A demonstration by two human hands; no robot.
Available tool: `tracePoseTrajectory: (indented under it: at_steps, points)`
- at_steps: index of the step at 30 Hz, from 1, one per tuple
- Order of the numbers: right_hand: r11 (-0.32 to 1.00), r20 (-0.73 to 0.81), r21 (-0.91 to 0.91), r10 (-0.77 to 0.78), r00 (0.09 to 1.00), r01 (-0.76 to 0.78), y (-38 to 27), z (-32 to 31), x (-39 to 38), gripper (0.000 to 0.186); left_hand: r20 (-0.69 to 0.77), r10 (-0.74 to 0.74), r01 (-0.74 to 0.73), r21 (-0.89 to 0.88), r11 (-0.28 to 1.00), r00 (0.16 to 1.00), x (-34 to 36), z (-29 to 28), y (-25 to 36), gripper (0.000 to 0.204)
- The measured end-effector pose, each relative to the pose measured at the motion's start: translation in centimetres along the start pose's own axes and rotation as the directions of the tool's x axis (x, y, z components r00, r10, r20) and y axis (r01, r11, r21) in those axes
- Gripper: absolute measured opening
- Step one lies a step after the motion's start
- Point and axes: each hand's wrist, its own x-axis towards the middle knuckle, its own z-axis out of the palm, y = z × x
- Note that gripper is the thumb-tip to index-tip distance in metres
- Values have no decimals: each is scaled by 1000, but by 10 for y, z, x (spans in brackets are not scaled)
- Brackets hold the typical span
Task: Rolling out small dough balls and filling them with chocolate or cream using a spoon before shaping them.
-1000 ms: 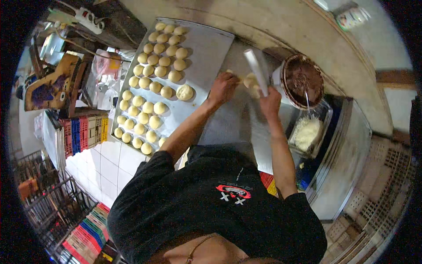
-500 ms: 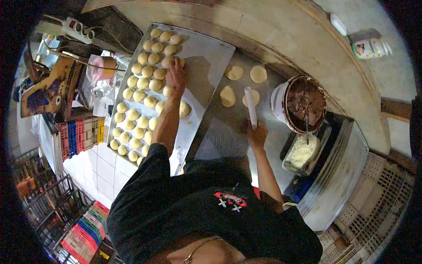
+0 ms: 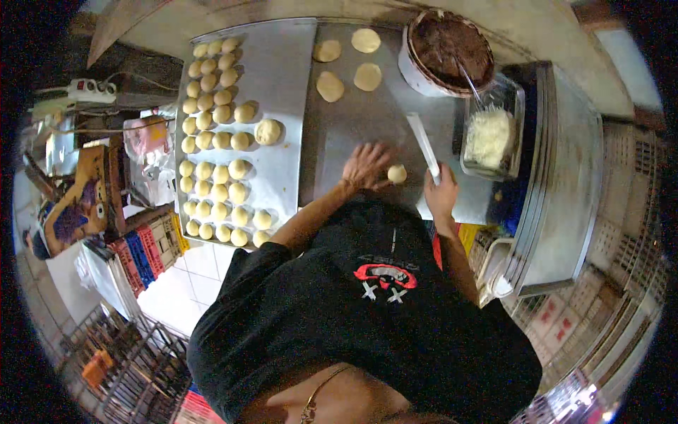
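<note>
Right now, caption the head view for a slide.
Left hand beside a dough ball, right hand gripping a white rod.

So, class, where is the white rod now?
In the head view, the rod is right of centre, in the right hand, between the lone dough ball and the clear dish.

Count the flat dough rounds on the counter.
4: a far-left round, a far-right round, a near-left round and a near-right round, all right of the tray. None looks hidden.

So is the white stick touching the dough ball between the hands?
Apart. The head view plainly shows grey work surface between the white stick and that dough ball.
</note>
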Motion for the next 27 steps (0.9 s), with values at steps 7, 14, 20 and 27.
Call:
tracePoseTrajectory:
  at_steps: [7, 14, 20, 27]
  points:
    - [894, 128, -46, -438, 890, 446, 28, 15, -36, 44, -403, -161, 119, -127, 985, 901, -59, 3, -1, 76]
    - [827, 173, -303, -441, 881, 473, -2, 81, 30, 73, -415, -283, 388, 195, 901, 865, -1, 5, -46, 69]
    - [899, 99, -259, -340, 935, 354, -13, 105, 94, 73, -530, -208, 435, 349, 830, 822, 41, -13, -68, 74]
    - [860, 255, -74, -473, 843, 505, 7, 53, -61, 68, -250, -324, 333, -5, 943, 912, -84, 34, 5, 72]
